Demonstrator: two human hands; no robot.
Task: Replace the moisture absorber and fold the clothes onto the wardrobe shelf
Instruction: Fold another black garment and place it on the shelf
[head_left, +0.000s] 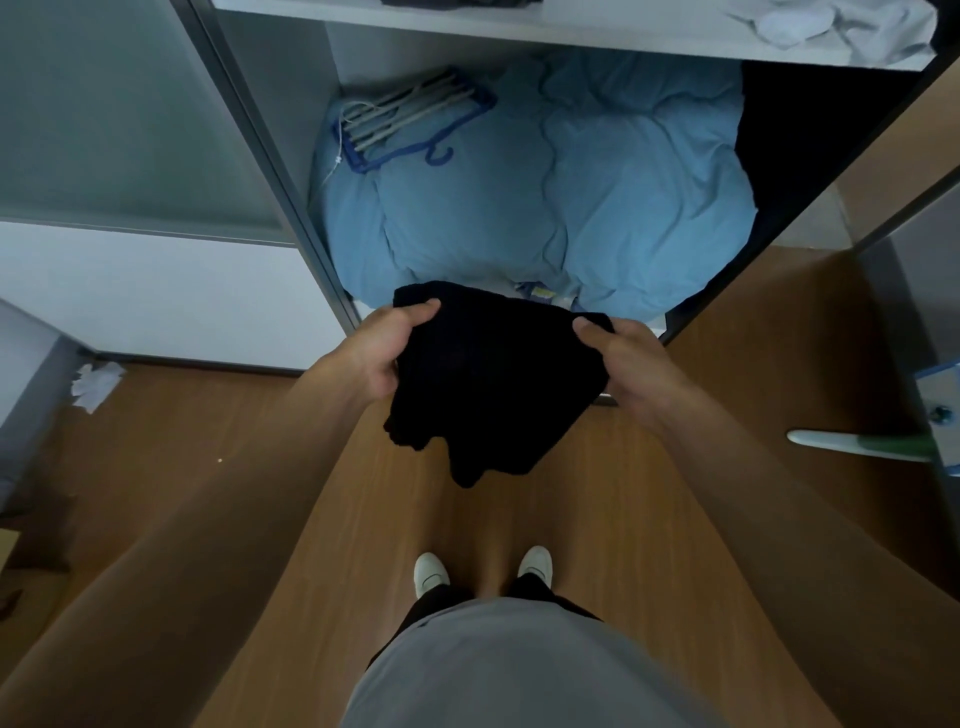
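Head view looks straight down at you standing on the wooden floor (270, 499) before the open wardrobe (270, 156). Largest inside it is the light blue duvet (597, 171), bunched up and filling the bottom compartment; a dark mass sits to its right, too shadowed to identify. Above runs the white wardrobe shelf (519, 31), with a crumpled white cloth (841, 26) lying on its right part. On the duvet's back left rests a blue hanger rack (415, 119) with pale bars.

Your two hands hold a black garment (488, 384) in the air, just in front of the wardrobe's lower edge and above the floor, its lower part hanging loose. Your left hand (379, 348) is clamped on its left upper edge, thumb on top; your right hand (628, 364) is clamped on the right upper edge the same way.

Below, your white shoes (431, 571) stand side by side. Crumpled white paper (96, 384) lies on the floor at the left.
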